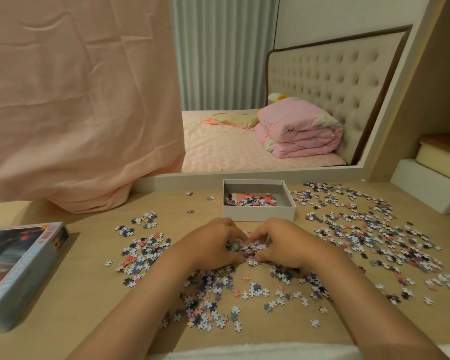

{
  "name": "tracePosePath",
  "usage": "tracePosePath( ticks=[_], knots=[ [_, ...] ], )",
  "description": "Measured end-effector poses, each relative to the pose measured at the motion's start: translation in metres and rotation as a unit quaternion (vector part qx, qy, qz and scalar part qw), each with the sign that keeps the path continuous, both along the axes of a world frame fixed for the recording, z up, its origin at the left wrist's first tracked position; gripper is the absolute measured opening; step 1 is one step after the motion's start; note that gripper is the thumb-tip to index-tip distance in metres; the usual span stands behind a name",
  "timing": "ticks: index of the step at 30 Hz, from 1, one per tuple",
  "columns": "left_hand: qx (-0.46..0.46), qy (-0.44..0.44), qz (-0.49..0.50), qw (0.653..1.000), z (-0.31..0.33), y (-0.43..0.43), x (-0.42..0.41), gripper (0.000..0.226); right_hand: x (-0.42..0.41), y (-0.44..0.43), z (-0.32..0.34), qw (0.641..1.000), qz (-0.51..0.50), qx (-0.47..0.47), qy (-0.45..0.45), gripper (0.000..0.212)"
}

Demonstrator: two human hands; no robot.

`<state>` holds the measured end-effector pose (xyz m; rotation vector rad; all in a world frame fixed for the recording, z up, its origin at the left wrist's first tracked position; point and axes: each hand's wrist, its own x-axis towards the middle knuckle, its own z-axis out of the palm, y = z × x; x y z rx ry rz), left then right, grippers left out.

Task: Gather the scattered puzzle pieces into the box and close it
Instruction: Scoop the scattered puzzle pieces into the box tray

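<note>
An open white box [260, 213] stands at the table's back middle, with a small heap of puzzle pieces inside. Just in front of it, my left hand [213, 245] and my right hand [281, 244] cup a little pile of pieces [247, 249] between them, fingers curled inward around it on the tabletop. Many loose puzzle pieces [369, 235] lie scattered to the right, more to the left and near my forearms. The printed box lid [21, 271] lies at the left edge.
A pink cloth [76, 100] hangs over the table's back left. A mirror frame [270, 175] runs along the back edge. White and cream foam blocks [426, 188] sit at the back right. The wooden tabletop [89, 294] shows bare between lid and pieces.
</note>
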<state>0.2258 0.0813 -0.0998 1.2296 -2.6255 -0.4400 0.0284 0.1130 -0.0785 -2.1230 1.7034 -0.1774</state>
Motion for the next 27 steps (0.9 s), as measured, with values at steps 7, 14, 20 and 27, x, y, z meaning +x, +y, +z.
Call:
tracePosePath(
  ticks=[7, 14, 20, 27],
  knots=[
    [0.056, -0.153, 0.061, 0.985, 0.007, 0.001, 0.011, 0.091, 0.001, 0.009, -0.002, 0.995, -0.030, 0.052, 0.080, 0.104],
    [0.035, -0.060, 0.050, 0.996, 0.007, 0.004, -0.001, 0.046, 0.023, 0.007, -0.006, 0.999, -0.030, -0.025, 0.011, 0.059],
    [0.002, 0.004, 0.065, 0.998, 0.005, 0.005, -0.005, 0.026, 0.027, 0.005, -0.011, 0.993, -0.059, -0.077, -0.060, 0.015],
    [0.057, 0.153, 0.098, 0.982, 0.012, -0.003, -0.009, 0.013, 0.012, -0.001, -0.002, 0.967, -0.121, -0.057, -0.218, 0.008]
  ],
)
